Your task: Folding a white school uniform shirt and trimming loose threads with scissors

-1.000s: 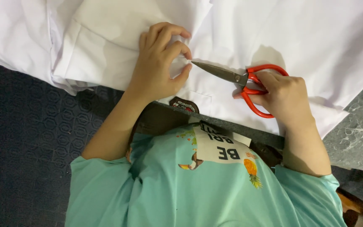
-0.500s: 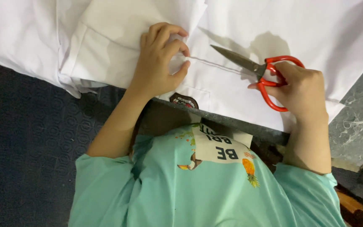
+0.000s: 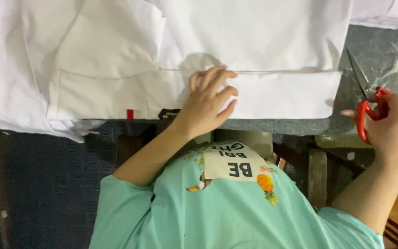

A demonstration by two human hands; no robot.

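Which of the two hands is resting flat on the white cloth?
The left hand lies flat on the white cloth. The right hand is off the cloth, holding red-handled scissors over the grey table.

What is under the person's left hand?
The left hand presses flat on folded white cloth, along a seam line. Grey marbled table shows beside the cloth; whatever lies beneath is covered.
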